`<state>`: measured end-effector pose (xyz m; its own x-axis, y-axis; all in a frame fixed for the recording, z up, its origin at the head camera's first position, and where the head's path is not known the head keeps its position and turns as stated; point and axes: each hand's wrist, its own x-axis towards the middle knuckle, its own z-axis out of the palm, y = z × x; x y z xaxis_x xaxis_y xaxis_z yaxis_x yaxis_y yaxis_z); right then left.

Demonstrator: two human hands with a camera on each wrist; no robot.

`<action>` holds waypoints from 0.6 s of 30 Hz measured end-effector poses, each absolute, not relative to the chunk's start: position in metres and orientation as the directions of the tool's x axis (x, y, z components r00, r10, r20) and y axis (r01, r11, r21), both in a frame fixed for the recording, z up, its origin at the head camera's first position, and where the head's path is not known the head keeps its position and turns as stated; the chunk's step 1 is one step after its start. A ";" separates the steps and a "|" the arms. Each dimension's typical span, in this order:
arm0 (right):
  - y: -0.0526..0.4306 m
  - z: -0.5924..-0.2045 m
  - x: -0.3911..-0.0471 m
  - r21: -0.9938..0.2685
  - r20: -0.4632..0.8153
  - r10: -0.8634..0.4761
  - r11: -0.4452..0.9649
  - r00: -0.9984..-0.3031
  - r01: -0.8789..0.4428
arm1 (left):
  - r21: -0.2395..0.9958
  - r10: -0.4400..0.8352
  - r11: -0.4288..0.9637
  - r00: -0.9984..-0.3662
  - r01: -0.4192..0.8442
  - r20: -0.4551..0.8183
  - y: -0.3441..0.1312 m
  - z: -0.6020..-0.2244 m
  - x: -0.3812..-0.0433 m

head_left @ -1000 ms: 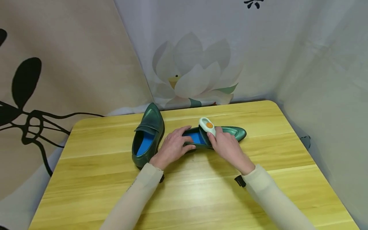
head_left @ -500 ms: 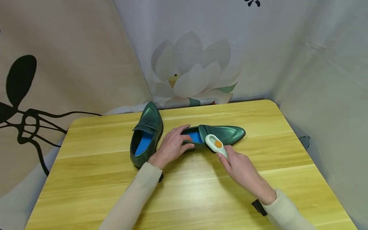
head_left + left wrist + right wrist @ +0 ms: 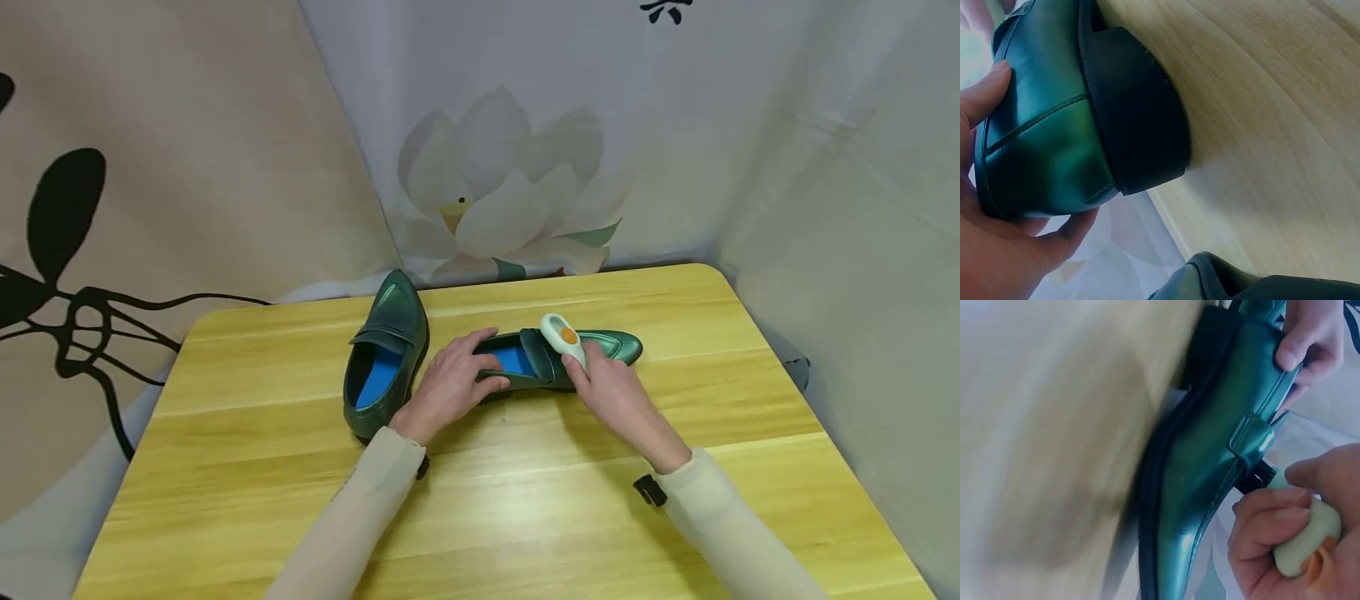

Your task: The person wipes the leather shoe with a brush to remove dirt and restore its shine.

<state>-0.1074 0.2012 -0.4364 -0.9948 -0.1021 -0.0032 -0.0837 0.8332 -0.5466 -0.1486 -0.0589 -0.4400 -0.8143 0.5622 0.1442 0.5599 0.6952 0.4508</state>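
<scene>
A dark green loafer [image 3: 617,342] with a blue insole lies crosswise on the table, toe to the right. My left hand [image 3: 448,382] holds it at the heel, thumb on the near side of the opening, as the left wrist view of the heel counter [image 3: 1054,169] also shows. My right hand [image 3: 617,398] grips a small white brush [image 3: 561,335] with an orange patch on its handle. In the right wrist view my fingers curl round its handle [image 3: 1310,537], and dark bristles [image 3: 1257,479] are right at the loafer's strap [image 3: 1250,440].
The matching green loafer [image 3: 401,312] stands left of my left hand, toe toward the back edge of the wooden table [image 3: 487,517]. Fabric curtains [image 3: 525,167] with a printed flower hang behind and at both sides.
The brush in my right hand moved from the strap down toward the near side of the loafer, then back up over the vamp, slightly farther right. My left hand kept its hold on the heel.
</scene>
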 end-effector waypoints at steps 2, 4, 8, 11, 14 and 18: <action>0.207 -0.438 -0.095 -0.546 -0.016 -0.102 0.834 -0.995 -0.077 | 0.456 0.559 0.695 -0.816 0.557 0.145 -0.059 -0.441 -0.149; 0.214 -0.440 -0.081 -0.543 -0.014 -0.099 0.837 -0.995 -0.076 | 0.454 0.559 0.695 -0.816 0.558 0.147 -0.059 -0.440 -0.149; 0.224 -0.443 -0.057 -0.549 -0.006 -0.098 0.832 -0.995 -0.079 | 0.426 0.574 0.703 -0.808 0.569 0.134 -0.058 -0.435 -0.152; 0.226 -0.445 -0.046 -0.546 0.013 -0.101 0.833 -0.995 -0.092 | 0.354 0.593 0.731 -0.800 0.583 0.092 -0.056 -0.430 -0.154; 0.225 -0.445 -0.045 -0.546 0.030 -0.098 0.832 -0.995 -0.099 | 0.287 0.600 0.760 -0.799 0.583 0.035 -0.050 -0.422 -0.156; 0.217 -0.442 -0.059 -0.570 0.012 -0.096 0.817 -0.995 -0.086 | 0.294 0.557 0.801 -0.830 0.522 -0.042 -0.038 -0.417 -0.159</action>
<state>-0.0585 0.2165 -0.4422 -0.9953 -0.0962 0.0125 -0.0861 0.8171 -0.5700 -0.1592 -0.0380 -0.4172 -0.8297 0.5566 -0.0421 0.5221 0.8006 0.2940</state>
